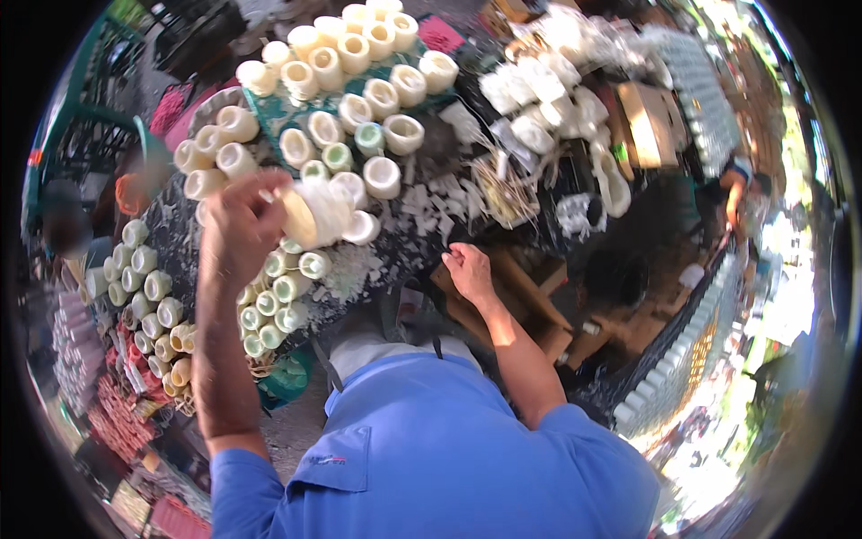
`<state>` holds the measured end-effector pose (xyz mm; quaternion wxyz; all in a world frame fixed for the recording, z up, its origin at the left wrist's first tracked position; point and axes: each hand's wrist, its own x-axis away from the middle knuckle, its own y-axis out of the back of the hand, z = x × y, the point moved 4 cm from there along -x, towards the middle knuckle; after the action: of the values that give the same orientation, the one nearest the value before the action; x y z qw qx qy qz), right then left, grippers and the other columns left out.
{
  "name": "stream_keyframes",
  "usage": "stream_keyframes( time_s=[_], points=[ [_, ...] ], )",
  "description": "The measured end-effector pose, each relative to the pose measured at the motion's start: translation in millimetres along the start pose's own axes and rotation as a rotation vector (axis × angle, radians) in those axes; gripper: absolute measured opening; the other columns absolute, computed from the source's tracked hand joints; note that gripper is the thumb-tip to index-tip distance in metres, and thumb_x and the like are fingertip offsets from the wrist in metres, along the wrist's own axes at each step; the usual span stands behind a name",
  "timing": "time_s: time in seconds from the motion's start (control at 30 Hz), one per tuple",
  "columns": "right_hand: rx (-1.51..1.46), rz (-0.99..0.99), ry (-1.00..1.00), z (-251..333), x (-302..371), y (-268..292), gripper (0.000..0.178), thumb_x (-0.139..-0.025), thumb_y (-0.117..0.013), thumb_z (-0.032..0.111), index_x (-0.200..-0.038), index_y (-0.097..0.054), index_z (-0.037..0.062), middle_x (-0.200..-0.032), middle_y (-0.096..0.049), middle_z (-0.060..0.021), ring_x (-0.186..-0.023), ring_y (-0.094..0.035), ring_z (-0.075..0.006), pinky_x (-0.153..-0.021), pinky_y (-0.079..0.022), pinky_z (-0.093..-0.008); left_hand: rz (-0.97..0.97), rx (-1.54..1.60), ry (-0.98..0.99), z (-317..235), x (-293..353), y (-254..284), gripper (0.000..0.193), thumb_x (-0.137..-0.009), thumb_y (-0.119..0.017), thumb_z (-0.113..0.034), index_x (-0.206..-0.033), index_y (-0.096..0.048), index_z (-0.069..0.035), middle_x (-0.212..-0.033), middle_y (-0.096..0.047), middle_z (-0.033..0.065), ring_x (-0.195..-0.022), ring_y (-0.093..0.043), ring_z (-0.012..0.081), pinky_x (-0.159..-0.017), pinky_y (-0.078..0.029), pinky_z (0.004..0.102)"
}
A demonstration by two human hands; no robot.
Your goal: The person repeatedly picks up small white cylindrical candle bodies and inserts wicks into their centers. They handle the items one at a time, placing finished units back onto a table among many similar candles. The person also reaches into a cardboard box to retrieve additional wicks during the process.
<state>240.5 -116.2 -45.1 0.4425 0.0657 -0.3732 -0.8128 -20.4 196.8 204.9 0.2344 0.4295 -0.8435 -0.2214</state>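
My left hand (244, 220) is closed and slightly blurred, its fingers at the yellowish end of a cream-white, wax-like cylinder (323, 214). The cylinder is tilted on its side, unlike the upright ones around it, and appears gripped at that end. My right hand (469, 272) is held in front of my body with the fingers curled together; whatever may be in them is hidden. Beyond the left hand, several hollow cream cups (353, 54) stand in rows on a green board (269, 112). Smaller, pale-green-lined cups (289, 287) cluster below the cylinder.
White flakes (431, 211) litter the dark table. White blocks (530, 85), dry straw-like strips (503, 193) and a cardboard box (646, 126) sit to the right. An open carton (512, 296) is below my right hand. Another person's arm (734, 198) shows far right.
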Motion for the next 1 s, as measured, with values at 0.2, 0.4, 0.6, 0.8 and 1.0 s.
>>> stream_keyframes(
  time_s=[0.2, 0.4, 0.6, 0.8, 1.0],
  points=[
    [0.112, -0.092, -0.265, -145.0, 119.4, 36.1, 0.023, -0.097, -0.075, 0.025, -0.105, -0.08, 0.0045, -0.102, -0.08, -0.0172, -0.1, -0.076, -0.0388, -0.088, -0.06, -0.0478, 0.189, 0.21, 0.29, 58.7, 53.5, -194.4, 0.029, -0.093, -0.065, 0.0, -0.118, -0.079, 0.005, -0.095, -0.08, 0.0119, -0.075, -0.074, 0.0153, -0.066, -0.063, 0.0311],
    [0.227, 0.25, -0.925, -346.1, 169.5, -15.9, 0.05, -0.091, -0.079, 0.041, -0.126, -0.078, 0.0041, -0.13, -0.074, -0.0257, -0.125, -0.071, -0.0377, -0.106, -0.056, -0.0476, 0.03, 0.094, 0.304, 102.7, 52.2, -271.5, 0.026, -0.101, -0.068, -0.008, -0.121, -0.076, 0.006, -0.096, -0.08, 0.0121, -0.077, -0.077, 0.0172, -0.069, -0.065, 0.0308],
    [0.32, 0.362, -0.704, -407.8, 111.5, -82.8, 0.106, -0.085, -0.085, 0.05, -0.169, -0.034, 0.0126, -0.173, -0.032, -0.028, -0.153, -0.043, -0.0515, -0.119, -0.046, -0.0573, -0.06, 0.182, 0.251, 125.4, 60.3, -268.6, 0.034, -0.106, -0.067, -0.011, -0.131, -0.069, 0.012, -0.107, -0.077, 0.0138, -0.08, -0.076, 0.0172, -0.069, -0.066, 0.0309],
    [0.528, 0.219, -0.476, -408.5, 79.7, -136.9, 0.105, -0.087, -0.077, 0.06, -0.169, -0.034, 0.0118, -0.166, -0.04, -0.0289, -0.154, -0.042, -0.0467, -0.118, -0.044, -0.0634, -0.096, 0.206, 0.123, 138.3, 89.9, -268.1, 0.042, -0.108, -0.069, -0.011, -0.145, -0.06, 0.007, -0.119, -0.074, 0.014, -0.099, -0.076, 0.019, -0.084, -0.066, 0.0317],
    [0.637, 0.263, -0.519, -379.9, 62.8, -125.1, 0.075, -0.094, -0.07, 0.051, -0.155, -0.055, 0.0089, -0.156, -0.056, -0.0214, -0.144, -0.057, -0.0364, -0.11, -0.052, -0.0521, -0.12, -0.158, 0.007, 122.0, 118.9, -262.2, 0.047, -0.105, -0.071, -0.009, -0.149, -0.059, 0.005, -0.137, -0.066, 0.0199, -0.113, -0.073, 0.0248, -0.088, -0.066, 0.0359]
  ],
)
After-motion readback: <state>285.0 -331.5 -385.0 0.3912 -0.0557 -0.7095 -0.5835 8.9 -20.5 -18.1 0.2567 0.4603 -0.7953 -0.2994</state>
